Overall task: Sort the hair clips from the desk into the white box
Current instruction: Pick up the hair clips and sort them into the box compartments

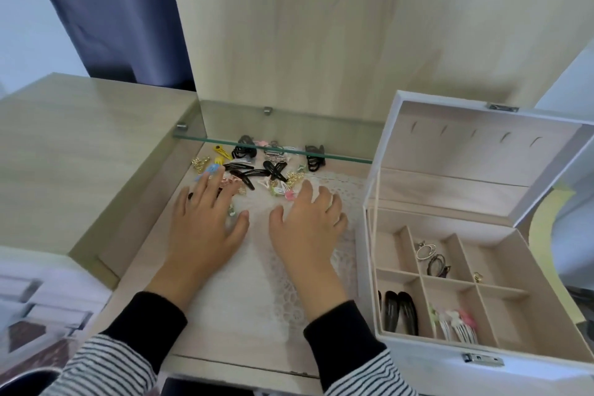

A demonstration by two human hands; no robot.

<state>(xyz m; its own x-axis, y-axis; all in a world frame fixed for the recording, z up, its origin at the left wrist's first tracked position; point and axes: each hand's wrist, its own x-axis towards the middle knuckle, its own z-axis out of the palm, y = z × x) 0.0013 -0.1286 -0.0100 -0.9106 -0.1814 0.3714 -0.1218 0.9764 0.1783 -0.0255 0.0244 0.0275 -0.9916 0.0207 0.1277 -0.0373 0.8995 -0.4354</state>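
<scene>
Your left grip and right grip both lie spread on the desk, holding nothing, with the white box open on your right. Just past them is the hair clips pile. They look light, stiff and slippery, so I'd pinch one by its narrow end.

Mixed hair clips heaped on desk beside open, part-filled white box.
</scene>
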